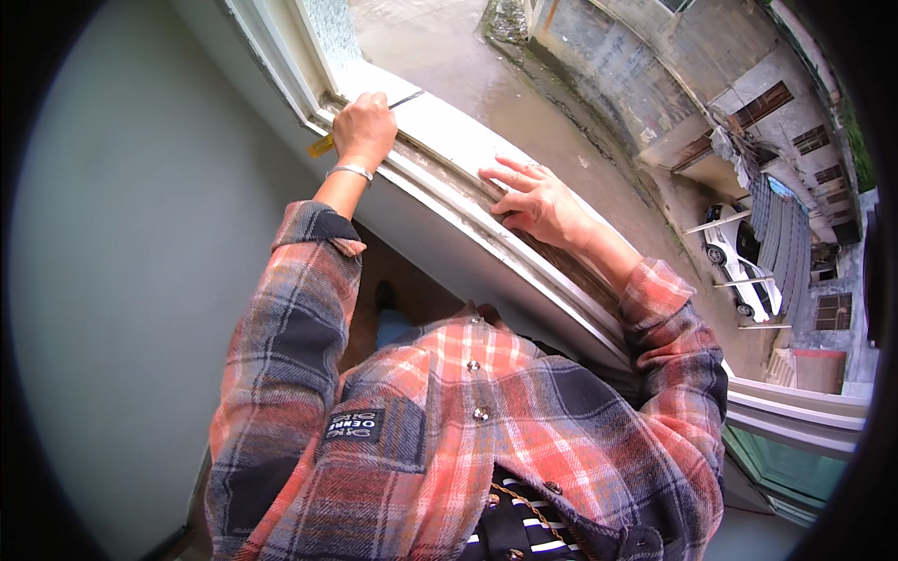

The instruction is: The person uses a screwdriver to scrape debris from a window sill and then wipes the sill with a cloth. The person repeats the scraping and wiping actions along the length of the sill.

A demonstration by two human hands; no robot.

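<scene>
My left hand [365, 130] is closed around a tool with a yellow, see-through handle [320, 146], at the corner of the white window frame [309, 105]. A thin dark line beyond the fist looks like its shaft, over the pale outer sill; most of the tool is hidden by my fingers. Farther along the frame, my right hand [540, 203] has its fingers spread and bent, the tips at the dirty window track [449, 175]. Nothing shows in its grasp, though the space under the palm is hidden. Brown grime lines the track between my hands.
A plain wall [140, 245] stands at my left. Outside, far below, are wet concrete ground [435, 42], a white car [740, 259] beneath a corrugated roof [782, 238], and old buildings. A greenish glass pane [786, 456] is at lower right.
</scene>
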